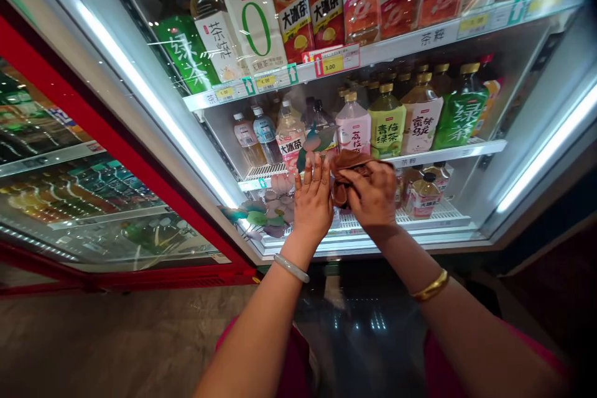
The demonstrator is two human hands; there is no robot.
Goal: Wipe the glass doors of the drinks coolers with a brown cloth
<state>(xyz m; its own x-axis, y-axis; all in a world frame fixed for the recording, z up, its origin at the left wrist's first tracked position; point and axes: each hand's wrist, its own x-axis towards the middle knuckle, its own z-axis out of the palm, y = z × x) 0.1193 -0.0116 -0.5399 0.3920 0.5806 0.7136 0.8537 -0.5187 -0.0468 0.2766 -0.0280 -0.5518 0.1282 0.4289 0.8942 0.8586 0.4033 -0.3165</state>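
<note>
My left hand (313,199) lies flat with its fingers stretched out against the glass door of a drinks fridge, beside a flower decal (270,214) on the glass. Close on its right, my right hand (373,193) grips a crumpled brown cloth (351,165), which touches the glass. Behind the glass, a pink-labelled bottle (353,124) and a yellow-green-labelled bottle (387,121) stand just above the cloth. Part of the lower shelf is hidden behind my hands.
Large tea bottles (254,18) line the upper shelf, above a price tag (330,65). Small bottles (424,193) stand low on the right. A red-framed fridge (153,199) stands at the left. Dark floor (359,329) lies below, between my legs.
</note>
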